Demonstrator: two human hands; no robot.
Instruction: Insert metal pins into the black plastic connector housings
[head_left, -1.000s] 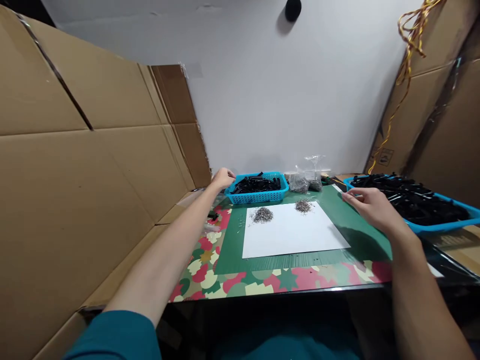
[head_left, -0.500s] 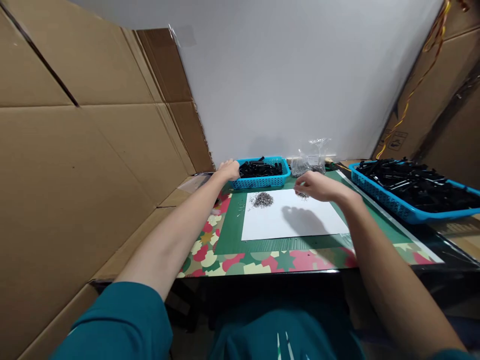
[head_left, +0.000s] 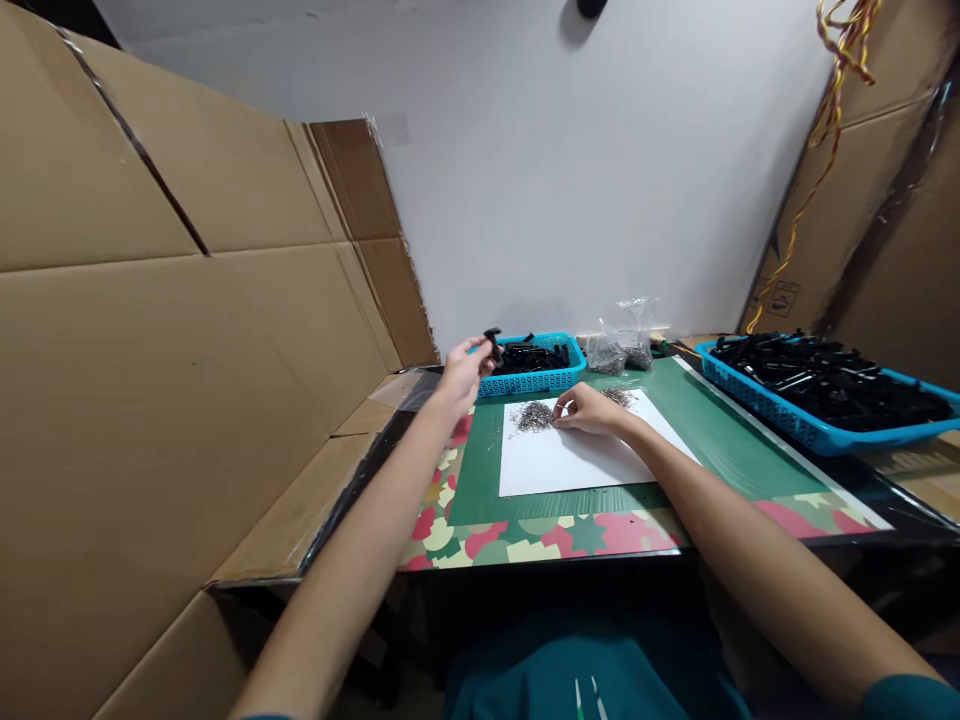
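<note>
Between the fingers of my left hand (head_left: 463, 375) is a small black plastic part (head_left: 493, 343), held up at the left end of a blue basket (head_left: 529, 382) of similar black pieces. My right hand (head_left: 589, 410) is low over a white sheet (head_left: 570, 470), its thumb and fingertips pinched at the right edge of a pile of tiny metal pieces (head_left: 534, 416). Whatever sits in that pinch is too small to name. A second metal pile (head_left: 619, 397) lies partly hidden behind the right hand.
A larger blue basket (head_left: 806, 425) heaped with black parts stands at the right. Clear plastic bags (head_left: 619, 352) of small metal pieces rest at the back. Cardboard walls (head_left: 262, 330) rise on the left and right. A green mat (head_left: 750, 430) covers the table.
My left hand has risen from beside the basket and now shows a black part. My right hand moved from the right side to the far metal pile, then left to the nearer one.
</note>
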